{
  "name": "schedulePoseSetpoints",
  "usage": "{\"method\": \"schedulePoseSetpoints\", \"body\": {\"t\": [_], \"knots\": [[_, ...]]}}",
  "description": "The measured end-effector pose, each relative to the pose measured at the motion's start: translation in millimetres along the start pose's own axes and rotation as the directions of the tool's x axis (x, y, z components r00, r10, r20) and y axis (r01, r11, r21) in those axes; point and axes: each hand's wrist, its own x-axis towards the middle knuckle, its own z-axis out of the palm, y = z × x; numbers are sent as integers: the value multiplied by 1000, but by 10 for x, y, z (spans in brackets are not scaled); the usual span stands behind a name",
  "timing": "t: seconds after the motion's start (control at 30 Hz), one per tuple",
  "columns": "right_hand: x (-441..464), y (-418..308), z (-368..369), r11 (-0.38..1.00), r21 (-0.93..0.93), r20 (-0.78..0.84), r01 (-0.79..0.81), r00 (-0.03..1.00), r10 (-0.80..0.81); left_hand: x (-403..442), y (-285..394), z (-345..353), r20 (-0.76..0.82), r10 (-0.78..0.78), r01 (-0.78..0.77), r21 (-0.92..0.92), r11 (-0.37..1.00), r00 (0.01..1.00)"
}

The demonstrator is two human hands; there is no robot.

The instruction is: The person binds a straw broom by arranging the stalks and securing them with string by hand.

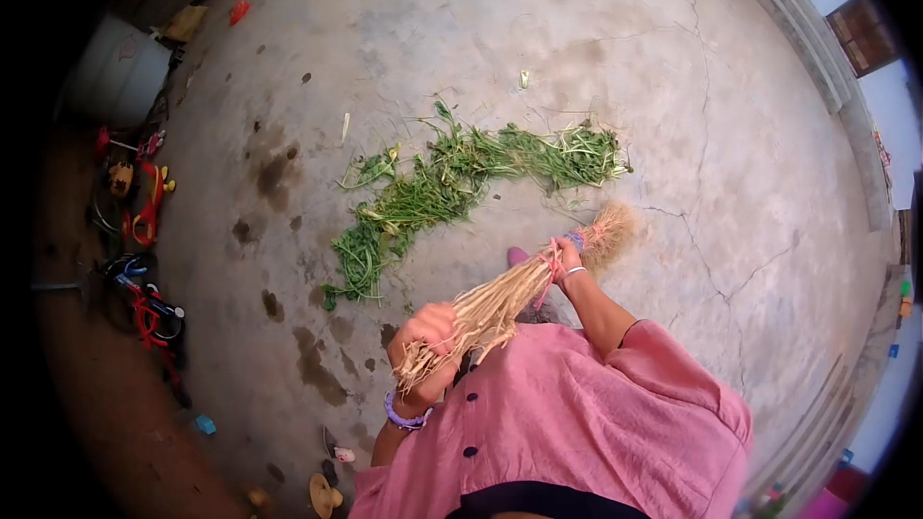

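Long heap of limp green leafy plants [461,173]: sprawled across the cracked grey concrete floor [385,38], so using that as the landmark.

Tied bundle of thin straw-coloured stalks [490,303]: on the wearer's side of the heap, up in both hands and slanting, with the bushy tan end [615,231] pointing out past the heap's right-hand part.

Bare right hand [567,255]: between the heap and the pink buttoned shirt [577,404], wrapped pretty snugly round the bundle at the pink and purple ties [558,259], forearm reaching forward and inward.

Bare left hand [430,325]: nearer the shirt than the heap, at the loose stalk ends, elbow bent, fingers curled in. Kinda blurry, so can't tell how firmly closed or on how many stalks.

Bundle handling: looks like steadying at the ties while working the loose ends. Probably calls for a firm right hold and gentle left fingers, tbh.
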Motion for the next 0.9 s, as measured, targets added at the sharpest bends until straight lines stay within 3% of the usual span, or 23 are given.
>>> {"method": "schedulePoseSetpoints", "body": {"t": [0.03,0.07,0.1,0.17,0.2,0.27,0.37,0.43,0.5,0.63,0.7,0.8,0.9], "knots": [[159,-33,343,998,-63,6,-22,1000,23,96,0,54,-99,50,-41,94,995,994],[117,-84,780,994,-24,51,-107,993,108,159,-16,101,-101,52,-42,106,993,993],[192,-92,1136,996,-87,5,-28,1000,29,174,-22,139,-112,137,-114,188,976,984],[189,-157,1795,982,-145,252,-118,956,152,280,-39,247,-126,221,-179,279,943,967],[201,-169,2060,977,-173,287,-121,943,168,348,-9,315,-206,286,-204,344,917,936],[155,-174,2420,968,-220,327,-120,926,189,478,75,449,-338,349,-174,452,875,874],[117,-301,2692,979,-197,443,-55,885,139,500,108,458,-307,458,-254,524,813,834],[-26,-421,2801,992,-125,519,0,852,66,515,201,329,-288,419,-267,445,854,861],[-270,-504,2814,995,-85,580,45,814,13,587,378,263,-288,501,-399,345,849,816],[-661,-770,2576,987,5,557,162,819,-137,802,538,112,-329,462,-416,205,886,824],[-649,-969,2210,968,38,475,248,848,-236,891,362,-1,-353,321,-342,2,940,879],[-656,-1405,1469,948,22,329,318,893,-307,1058,-134,237,-261,172,-223,-181,958,950],[-499,-1810,694,954,62,197,294,933,-300,1210,-578,558,-123,28,-53,-203,978,992]]}}
